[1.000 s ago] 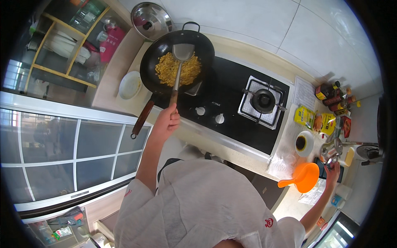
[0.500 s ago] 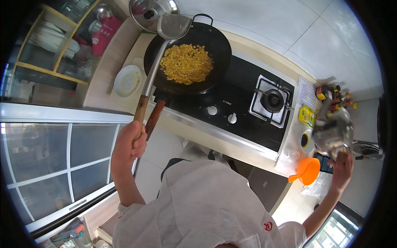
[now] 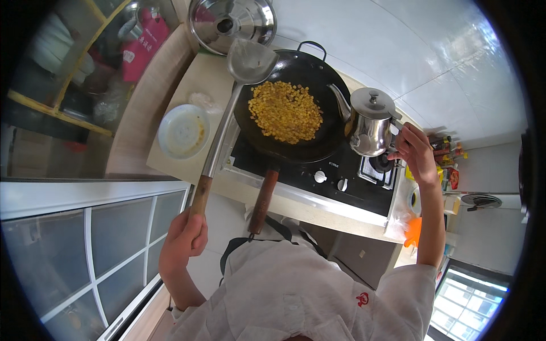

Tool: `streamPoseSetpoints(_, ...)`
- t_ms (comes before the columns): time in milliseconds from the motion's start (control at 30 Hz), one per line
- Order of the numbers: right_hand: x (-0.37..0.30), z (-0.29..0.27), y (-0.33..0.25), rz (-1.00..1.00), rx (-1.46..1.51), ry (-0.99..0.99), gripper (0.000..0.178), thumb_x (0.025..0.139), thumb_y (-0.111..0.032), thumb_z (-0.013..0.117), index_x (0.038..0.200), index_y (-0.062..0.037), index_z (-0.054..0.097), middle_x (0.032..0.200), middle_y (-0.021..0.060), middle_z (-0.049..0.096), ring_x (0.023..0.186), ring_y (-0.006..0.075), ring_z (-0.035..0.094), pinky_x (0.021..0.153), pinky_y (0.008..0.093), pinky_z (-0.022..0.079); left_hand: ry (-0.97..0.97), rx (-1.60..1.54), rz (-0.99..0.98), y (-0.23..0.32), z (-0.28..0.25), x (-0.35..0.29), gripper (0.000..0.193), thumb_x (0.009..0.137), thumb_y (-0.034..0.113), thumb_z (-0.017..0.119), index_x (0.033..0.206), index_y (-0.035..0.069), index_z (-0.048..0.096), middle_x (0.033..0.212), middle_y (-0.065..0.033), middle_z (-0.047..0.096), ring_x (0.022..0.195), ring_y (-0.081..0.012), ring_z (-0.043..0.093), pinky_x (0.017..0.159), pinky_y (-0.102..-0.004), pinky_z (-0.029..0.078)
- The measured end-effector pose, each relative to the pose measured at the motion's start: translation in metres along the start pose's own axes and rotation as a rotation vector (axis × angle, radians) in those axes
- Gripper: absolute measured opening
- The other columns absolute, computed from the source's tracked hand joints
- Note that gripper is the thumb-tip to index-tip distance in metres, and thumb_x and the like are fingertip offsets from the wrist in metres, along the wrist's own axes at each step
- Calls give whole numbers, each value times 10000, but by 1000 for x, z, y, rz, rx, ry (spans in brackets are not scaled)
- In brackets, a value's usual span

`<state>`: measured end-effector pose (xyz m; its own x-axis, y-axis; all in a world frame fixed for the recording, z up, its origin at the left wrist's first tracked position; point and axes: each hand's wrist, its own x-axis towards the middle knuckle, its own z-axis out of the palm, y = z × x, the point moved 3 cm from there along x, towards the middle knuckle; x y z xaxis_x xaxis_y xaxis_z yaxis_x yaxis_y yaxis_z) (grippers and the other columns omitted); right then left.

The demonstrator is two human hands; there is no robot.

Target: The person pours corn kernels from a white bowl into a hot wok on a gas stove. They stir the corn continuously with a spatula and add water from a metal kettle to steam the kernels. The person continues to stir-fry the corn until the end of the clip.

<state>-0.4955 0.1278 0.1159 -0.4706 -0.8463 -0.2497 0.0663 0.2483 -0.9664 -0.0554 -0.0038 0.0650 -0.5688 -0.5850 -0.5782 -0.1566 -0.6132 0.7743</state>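
My left hand [image 3: 185, 238] is closed round the wooden handle of a long metal spatula [image 3: 220, 132]. Its broad blade is raised over the left rim of a black wok [image 3: 335, 94]. Yellow corn kernels [image 3: 286, 112] are spread across the wok's bottom, and its wooden handle points toward me. My right hand [image 3: 417, 152] grips a shiny steel kettle [image 3: 371, 126] by the handle. The kettle is lidded and held up at the wok's right side, with its thin spout toward the wok. No liquid is seen leaving the spout.
A black gas hob [image 3: 307, 177] carries the wok. At its left lies a pale plate [image 3: 183, 131]; a steel lid [image 3: 233, 24] leans on the wall behind. Right of the hob are sauce bottles [image 3: 446, 149] and an orange scoop [image 3: 412, 232]. A white-framed window [image 3: 91, 241] stands at my left.
My right hand has brought the kettle from the right end of the counter leftward to the wok. My left hand still holds the spatula over the wok's left rim. The view has shifted.
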Motion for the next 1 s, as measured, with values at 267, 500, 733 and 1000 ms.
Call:
streamPoseSetpoints(267,30,28,-25,115,-182,49,230,941,-227,443,734,-127,439,611,-55,338,533,39,386,612,315,543,-17,-98,-22,-2,-51,7,211,953,231,468,809,81,433,541,44,381,403,-26,287,370,-188,210)
streamPoseSetpoints(500,31,43,-35,140,-207,53,230,946,-239,449,741,-137,431,614,-59,333,538,31,378,598,303,540,-6,-149,2,-5,-78,8,212,951,252,485,829,84,441,537,43,378,400,-24,285,361,-186,201)
streamPoseSetpoints(733,27,52,-36,174,-254,-5,201,944,-246,463,773,-143,454,624,-69,327,542,24,376,617,310,543,-11,-164,19,-6,-88,9,220,950,251,481,820,81,430,527,42,377,384,-24,275,349,-187,190)
streamPoseSetpoints(1000,26,64,-33,208,-273,-38,187,940,-252,475,792,-137,480,624,-72,347,545,21,395,622,310,545,-26,-155,11,-13,-94,3,229,956,257,468,820,78,423,519,39,381,377,-24,274,343,-191,193)
